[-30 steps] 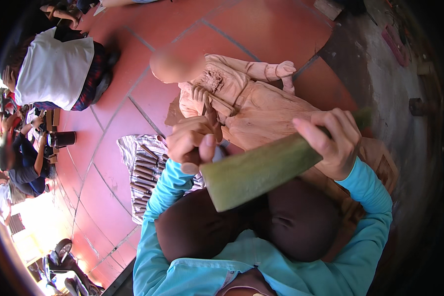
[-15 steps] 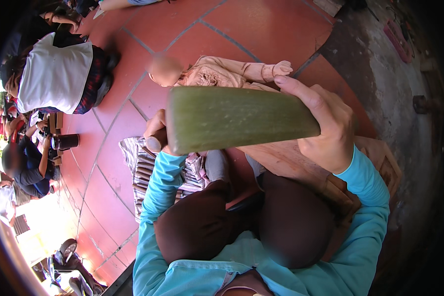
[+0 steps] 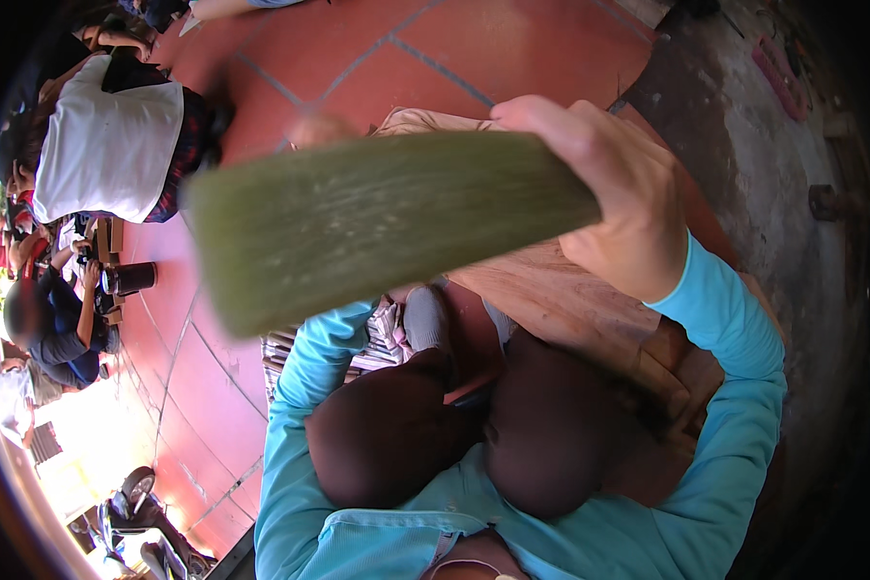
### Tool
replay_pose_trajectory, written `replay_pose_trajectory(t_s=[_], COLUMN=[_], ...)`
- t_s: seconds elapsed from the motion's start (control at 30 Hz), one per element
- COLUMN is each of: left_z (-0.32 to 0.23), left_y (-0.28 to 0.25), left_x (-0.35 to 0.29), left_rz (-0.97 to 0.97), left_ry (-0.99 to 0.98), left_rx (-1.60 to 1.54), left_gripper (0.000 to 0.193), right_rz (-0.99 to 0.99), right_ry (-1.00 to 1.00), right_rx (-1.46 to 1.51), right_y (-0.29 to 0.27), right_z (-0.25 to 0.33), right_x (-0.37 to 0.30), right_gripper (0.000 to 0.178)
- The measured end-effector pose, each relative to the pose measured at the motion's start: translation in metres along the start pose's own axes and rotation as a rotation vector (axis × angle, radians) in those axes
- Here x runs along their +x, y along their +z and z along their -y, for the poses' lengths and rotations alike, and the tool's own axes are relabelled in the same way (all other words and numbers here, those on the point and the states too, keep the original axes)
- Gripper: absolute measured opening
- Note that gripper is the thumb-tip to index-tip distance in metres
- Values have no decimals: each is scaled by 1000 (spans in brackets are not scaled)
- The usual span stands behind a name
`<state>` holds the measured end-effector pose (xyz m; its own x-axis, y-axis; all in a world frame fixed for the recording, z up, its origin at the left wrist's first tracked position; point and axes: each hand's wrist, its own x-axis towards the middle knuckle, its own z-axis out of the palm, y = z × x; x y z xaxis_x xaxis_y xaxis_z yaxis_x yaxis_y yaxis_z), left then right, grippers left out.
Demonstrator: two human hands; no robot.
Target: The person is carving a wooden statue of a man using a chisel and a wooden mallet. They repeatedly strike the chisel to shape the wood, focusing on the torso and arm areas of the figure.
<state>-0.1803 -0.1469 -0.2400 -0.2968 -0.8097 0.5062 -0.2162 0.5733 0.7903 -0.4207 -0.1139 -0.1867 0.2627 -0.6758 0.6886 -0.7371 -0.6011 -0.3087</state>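
Note:
My right hand (image 3: pixel 619 184) is wrapped round the narrow end of a green, wedge-shaped wooden mallet (image 3: pixel 387 222), its thumb along the top edge. The mallet's broad end points left and is smeared by motion. Behind it my left hand is hidden; only the blue left sleeve (image 3: pixel 324 353) shows below the mallet. Past the mallet's upper edge, part of a pale carved wooden figure (image 3: pixel 425 119) shows. Under my right forearm lies a large piece of reddish-brown wood (image 3: pixel 561 295).
Beside my feet a striped cloth (image 3: pixel 385 338) lies with a row of tools on it. My bent knees (image 3: pixel 387 425) are close below. To the left, a person in a white top (image 3: pixel 111 145) sits on the red tiled floor (image 3: pixel 232 387). A motorbike (image 3: pixel 140 512) stands at lower left.
The mallet has swung left and toward me, its broad end now covering my left hand and the round wooden handle end that it held. My right hand has shifted up and left.

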Motion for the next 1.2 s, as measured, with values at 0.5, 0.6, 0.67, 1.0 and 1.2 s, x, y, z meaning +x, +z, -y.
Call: replay_pose_trajectory(t_s=[0.5, 0.6, 0.67, 1.0, 1.2], left_z=[-9, -5, -3, 23, 17], left_y=[-10, -7, -7, -6, 11], left_x=[41, 45, 46, 34, 61], left_rz=[-156, -169, -154, -45, -30], left_ry=[-172, -252, -268, 102, -219], left_rx=[-504, -437, -445, 474, 111], left_gripper=[31, 31, 31, 25, 14], right_rz=[24, 37, 49, 134, 269], right_ry=[309, 347, 354, 192, 125], right_rx=[380, 440, 446, 481, -14], right_y=[31, 36, 37, 11, 15], right_z=[-52, -56, -58, -58, -70], right_x=[-1, -1, -1, 22, 36], right_gripper=[51, 52, 54, 61, 65])
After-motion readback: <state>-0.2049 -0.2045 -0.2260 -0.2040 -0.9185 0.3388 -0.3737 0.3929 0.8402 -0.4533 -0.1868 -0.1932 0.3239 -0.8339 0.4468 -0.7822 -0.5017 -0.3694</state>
